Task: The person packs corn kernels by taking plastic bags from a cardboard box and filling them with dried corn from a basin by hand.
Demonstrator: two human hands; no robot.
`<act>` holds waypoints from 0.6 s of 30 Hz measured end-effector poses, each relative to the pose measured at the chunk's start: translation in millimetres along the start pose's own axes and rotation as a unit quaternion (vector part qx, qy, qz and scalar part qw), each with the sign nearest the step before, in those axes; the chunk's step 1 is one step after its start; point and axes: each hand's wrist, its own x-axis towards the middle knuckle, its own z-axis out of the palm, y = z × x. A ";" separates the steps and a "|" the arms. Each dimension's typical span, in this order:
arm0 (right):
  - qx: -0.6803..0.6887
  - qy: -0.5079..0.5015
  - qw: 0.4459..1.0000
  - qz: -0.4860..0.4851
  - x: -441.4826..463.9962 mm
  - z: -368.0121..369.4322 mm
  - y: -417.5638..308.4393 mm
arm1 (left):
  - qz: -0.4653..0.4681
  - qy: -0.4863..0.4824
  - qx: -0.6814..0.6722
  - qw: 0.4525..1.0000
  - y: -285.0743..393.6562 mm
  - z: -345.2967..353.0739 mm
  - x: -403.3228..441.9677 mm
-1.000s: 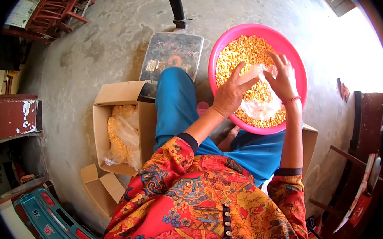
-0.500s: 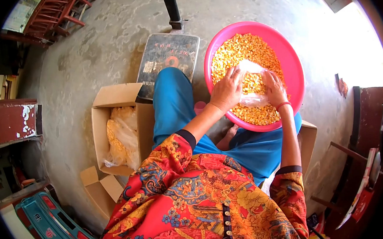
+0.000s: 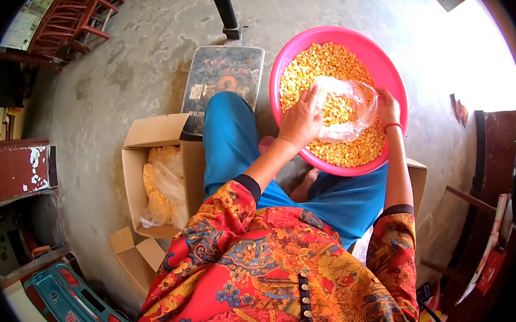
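A pink basin (image 3: pixel 397 81) full of yellow corn kernels (image 3: pixel 329 59) rests by my knees. Over the corn, a clear plastic bag (image 3: pixel 354 128) is stretched with its mouth wide, and kernels show through it. My left hand (image 3: pixel 303 118) grips the bag's left edge, thumb and fingers closed on the plastic. On the opposite side my right hand (image 3: pixel 386 107), with a red bracelet at the wrist, pinches the bag's right edge. Some fingertips of both hands are hidden by the film.
A platform scale (image 3: pixel 225 70) with a black post (image 3: pixel 223 5) stands ahead on the concrete floor. To my left, a cardboard box (image 3: pixel 133 177) holds clear bags of corn (image 3: pixel 165 185). Red wooden chairs (image 3: pixel 72 17) are at far left, and a teal case (image 3: pixel 72 297) lies lower left.
My hands have drawn apart, the right one moving outward and up, and the bag's mouth has spread wider into a rounded opening. The basin appears slightly farther left.
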 end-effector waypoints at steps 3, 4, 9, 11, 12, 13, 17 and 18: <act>-0.262 -0.091 0.956 -0.089 -22.6 17.8 -38.9 | 0.003 0.007 -0.001 1.000 -0.6 0.3 -0.3; -0.261 -0.092 0.957 -0.090 -24.0 20.5 -44.4 | 0.005 0.013 -0.003 1.000 -1.2 1.2 -0.2; -0.316 -0.154 0.936 -0.024 -33.2 16.9 -51.8 | 0.001 0.016 -0.008 1.000 -0.7 0.5 0.0; -0.301 -0.166 0.939 -0.005 -35.0 16.8 -53.5 | 0.006 0.024 -0.010 1.000 -2.9 1.8 -1.0; -0.305 -0.165 0.938 0.008 -34.6 16.7 -52.2 | 0.004 0.024 -0.009 1.000 -2.7 1.0 -1.4; -0.309 -0.163 0.937 0.022 -33.9 15.5 -50.2 | 0.003 0.020 -0.009 1.000 -2.1 0.3 -1.4; -0.112 -0.058 0.991 0.041 -9.2 14.8 9.7 | 0.001 0.018 -0.014 1.000 -0.1 -1.2 -0.6; 0.009 0.000 0.989 0.148 -4.7 14.5 7.9 | 0.001 0.019 -0.013 1.000 -0.6 -1.4 -0.3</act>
